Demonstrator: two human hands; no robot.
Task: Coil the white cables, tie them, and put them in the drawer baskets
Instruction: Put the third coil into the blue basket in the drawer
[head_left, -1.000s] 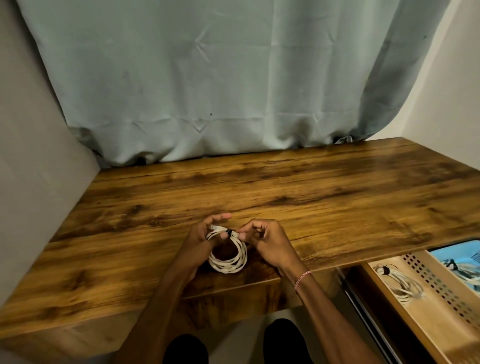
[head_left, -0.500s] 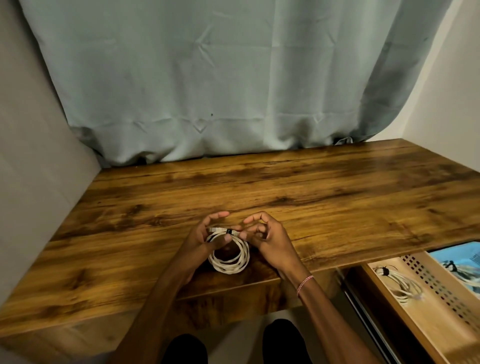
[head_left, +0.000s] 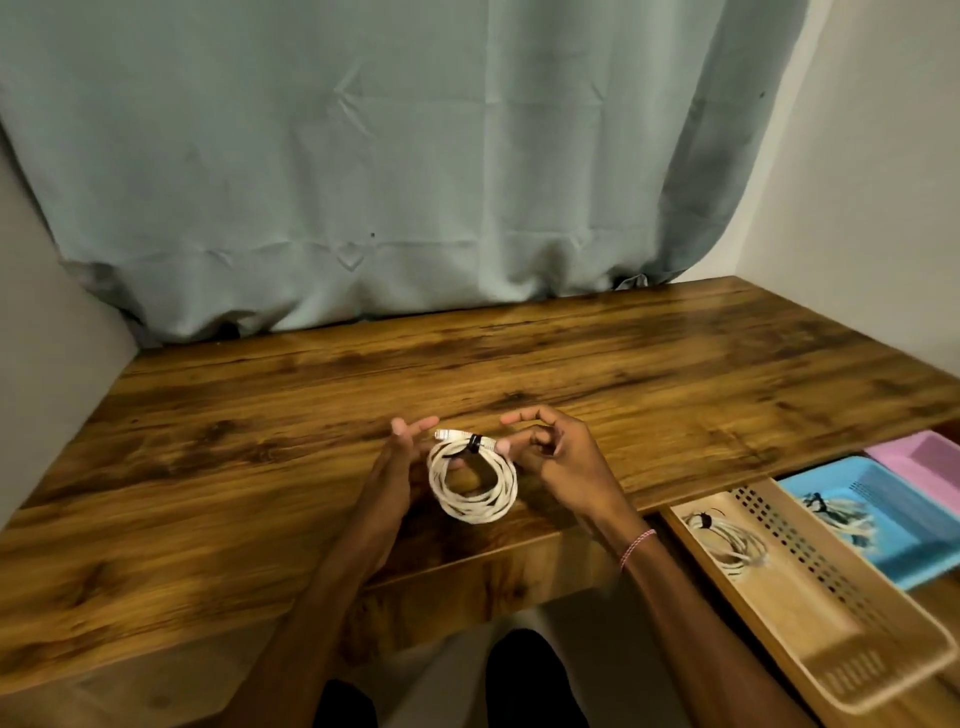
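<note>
While a white braided cable wound into a round coil (head_left: 472, 480) sits upright between the person's two hands above the near edge of the dark-grained wooden desk (head_left: 649, 384), a small black tie (head_left: 473, 443) wraps the coil's top strands. A clear plastic connector end (head_left: 448, 433) pokes out leftward from the top of the coil. The left hand (head_left: 402, 457) is on the coil's left side, its forefinger and another finger stretched straight out past the connector, and its thumb seems to reach in behind the loop; whether it actually grips the cable cannot be told. The right hand (head_left: 558, 452) is on the coil's right side, pinching the cable's top right strand just beside the tie with a lower fingertip, while its forefinger arches loosely above and the remaining fingers curl in. A pink and white thread bracelet (head_left: 637, 546) circles the right wrist.

Lower right, a drawer stands pulled out from under the desk. It holds a tan perforated plastic basket (head_left: 831, 592) with another tied white coiled cable (head_left: 727, 540) lying in its far end, then a blue plastic basket (head_left: 883, 499) with a further white bundle (head_left: 841, 514), blurred, and a pink plastic basket (head_left: 924, 457) at the frame's edge. A grey-green creased curtain (head_left: 389, 166) hangs behind the desk.
</note>
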